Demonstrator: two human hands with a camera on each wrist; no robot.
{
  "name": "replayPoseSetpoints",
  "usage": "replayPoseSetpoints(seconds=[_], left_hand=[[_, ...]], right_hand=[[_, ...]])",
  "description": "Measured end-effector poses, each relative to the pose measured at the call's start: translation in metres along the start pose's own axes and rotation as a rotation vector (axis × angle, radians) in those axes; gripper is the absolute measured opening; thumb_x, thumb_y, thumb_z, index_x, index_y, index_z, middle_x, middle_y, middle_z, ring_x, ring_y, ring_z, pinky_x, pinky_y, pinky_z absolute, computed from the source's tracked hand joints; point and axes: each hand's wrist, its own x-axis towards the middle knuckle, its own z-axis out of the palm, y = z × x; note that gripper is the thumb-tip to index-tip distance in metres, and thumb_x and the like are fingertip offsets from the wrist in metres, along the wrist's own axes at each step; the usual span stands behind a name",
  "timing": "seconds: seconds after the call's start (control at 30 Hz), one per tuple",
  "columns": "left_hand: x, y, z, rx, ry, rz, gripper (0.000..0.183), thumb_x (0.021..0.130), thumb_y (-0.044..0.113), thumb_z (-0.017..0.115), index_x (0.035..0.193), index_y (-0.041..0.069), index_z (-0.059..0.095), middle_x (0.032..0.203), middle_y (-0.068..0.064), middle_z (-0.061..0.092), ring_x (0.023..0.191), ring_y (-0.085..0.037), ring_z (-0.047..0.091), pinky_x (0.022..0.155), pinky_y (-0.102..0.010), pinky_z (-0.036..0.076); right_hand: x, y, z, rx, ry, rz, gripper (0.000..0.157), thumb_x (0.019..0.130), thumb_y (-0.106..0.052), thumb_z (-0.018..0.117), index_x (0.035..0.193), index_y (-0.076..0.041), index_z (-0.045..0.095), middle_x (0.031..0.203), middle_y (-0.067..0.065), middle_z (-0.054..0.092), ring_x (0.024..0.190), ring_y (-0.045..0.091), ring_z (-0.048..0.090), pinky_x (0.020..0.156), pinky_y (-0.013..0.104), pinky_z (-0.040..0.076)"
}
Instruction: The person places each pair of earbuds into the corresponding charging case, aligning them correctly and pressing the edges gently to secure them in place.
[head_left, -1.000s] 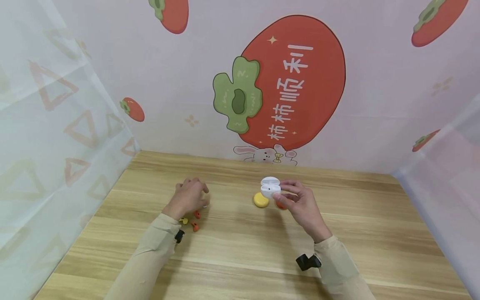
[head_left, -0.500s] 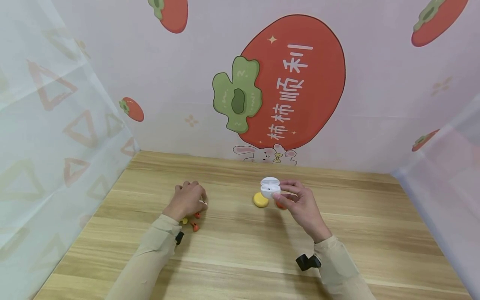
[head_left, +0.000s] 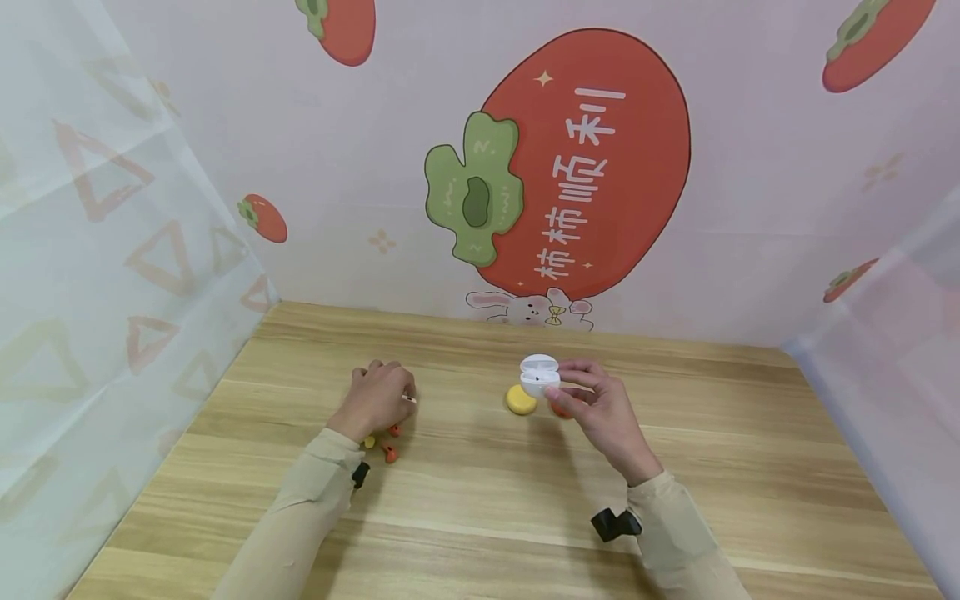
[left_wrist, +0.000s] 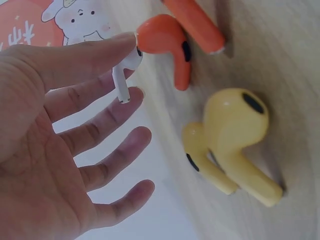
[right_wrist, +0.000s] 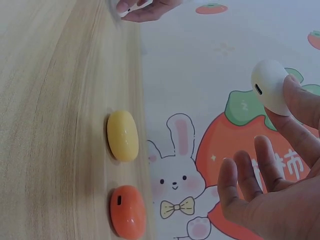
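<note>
Between thumb and forefinger, my left hand point(head_left: 377, 397) pinches a white earbud point(left_wrist: 121, 84), its stem pointing down in the left wrist view. The other fingers are spread apart. Orange earbuds point(left_wrist: 165, 37) and yellow earbuds point(left_wrist: 237, 122) lie on the table close to that hand, partly hidden by it in the head view. My right hand point(head_left: 603, 408) holds up a white earbud case point(head_left: 540, 377) by its side, with the lid raised and the hollow facing me. From the right wrist, only the back of this case point(right_wrist: 269, 87) shows.
A yellow case point(head_left: 521, 400) and an orange case point(right_wrist: 128, 212) rest on the wooden table point(head_left: 480, 500) beneath the white one. The orange one is mostly covered by my right hand in the head view. A printed wall point(head_left: 337, 167) rises behind the table.
My left thumb and fingers have closed on the white earbud, which lay by the fingertips a second ago. The right hand and the raised case stay nearly where they were.
</note>
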Motion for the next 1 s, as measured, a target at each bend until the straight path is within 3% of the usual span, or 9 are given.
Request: replayPoseSetpoints(seconds=[0.43,0.6,0.87,1.0], left_hand=[[0.002,0.011,-0.005,0.004,0.031,0.035,0.018,0.092,0.008,0.074,0.11,0.009,0.076,0.11,-0.007,0.071,0.106,-0.038,0.059,0.099,-0.073,0.031],[0.002,0.015,-0.007,0.024,0.037,0.057,0.016,0.093,0.009,0.074,0.108,0.011,0.078,0.109,-0.006,0.072,0.107,-0.038,0.06,0.099,-0.074,0.031],[0.002,0.022,-0.009,-0.021,0.069,0.084,0.011,0.09,0.008,0.076,0.101,0.01,0.079,0.092,0.001,0.073,0.104,-0.032,0.06,0.102,-0.072,0.029],[0.002,0.026,-0.011,-0.035,0.076,0.093,0.012,0.091,0.007,0.075,0.103,0.008,0.078,0.097,-0.001,0.074,0.104,-0.031,0.061,0.102,-0.07,0.03]], right_hand=[[0.001,-0.002,0.001,0.001,-0.01,0.007,0.029,0.093,-0.011,0.075,0.117,0.005,0.072,0.127,0.017,0.055,0.107,0.039,0.065,0.081,0.028,0.057],[0.001,-0.002,0.001,-0.003,-0.01,0.01,0.03,0.093,-0.011,0.075,0.118,0.005,0.072,0.127,0.017,0.055,0.107,0.039,0.066,0.081,0.028,0.057],[0.0,-0.002,0.001,0.008,-0.014,0.016,0.03,0.094,-0.01,0.074,0.119,0.006,0.071,0.128,0.018,0.054,0.107,0.039,0.066,0.08,0.029,0.058],[0.0,-0.002,0.001,0.016,-0.015,0.012,0.029,0.094,-0.009,0.074,0.118,0.006,0.071,0.128,0.018,0.054,0.107,0.039,0.066,0.08,0.029,0.058]])
